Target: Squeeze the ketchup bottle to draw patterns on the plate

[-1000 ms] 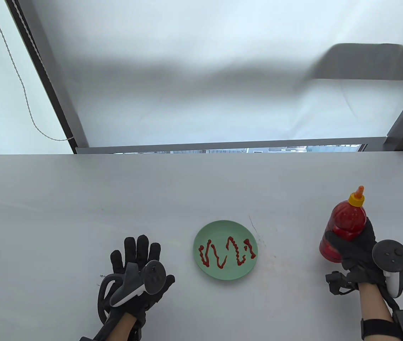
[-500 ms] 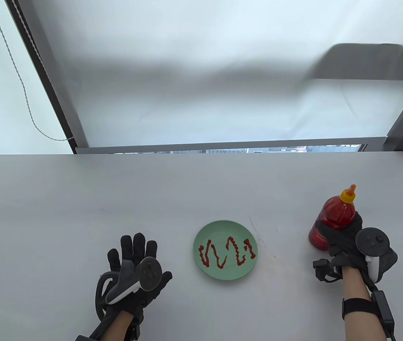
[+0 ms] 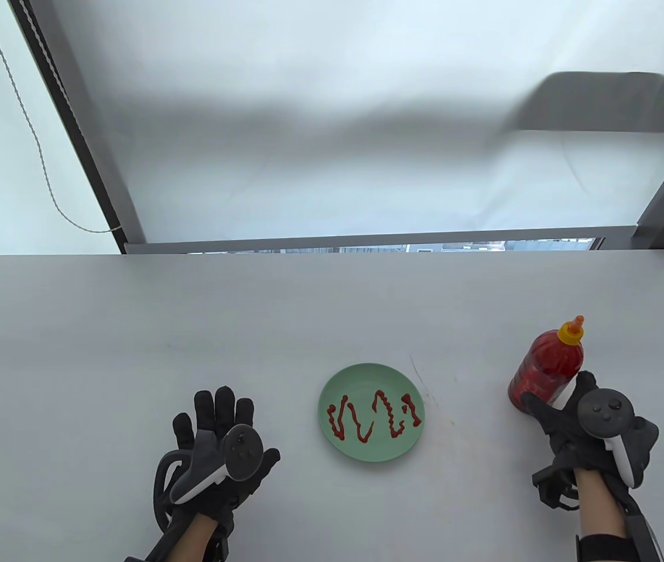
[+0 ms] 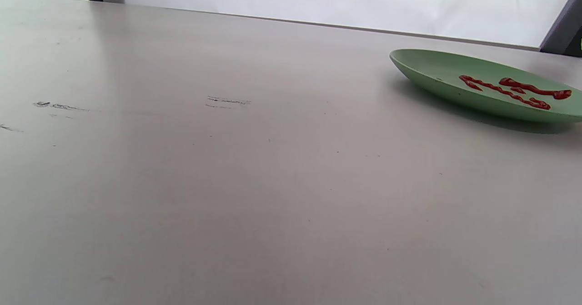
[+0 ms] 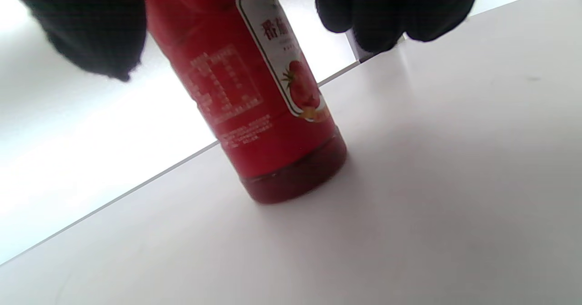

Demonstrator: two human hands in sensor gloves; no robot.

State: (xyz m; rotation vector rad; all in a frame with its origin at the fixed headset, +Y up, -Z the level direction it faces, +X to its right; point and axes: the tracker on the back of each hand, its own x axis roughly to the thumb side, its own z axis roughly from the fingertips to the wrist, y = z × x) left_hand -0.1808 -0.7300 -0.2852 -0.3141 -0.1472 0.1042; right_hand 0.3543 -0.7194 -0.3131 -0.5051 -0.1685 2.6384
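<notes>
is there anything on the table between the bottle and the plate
Nothing visible. The bottle stands by the right hand, and only bare table lies between it and the plate.

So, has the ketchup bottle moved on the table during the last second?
Yes. Against the green plate, which has not shifted, the ketchup bottle moved a little left, toward the plate, and now stands on the table; the right hand has slid back from it.
</notes>
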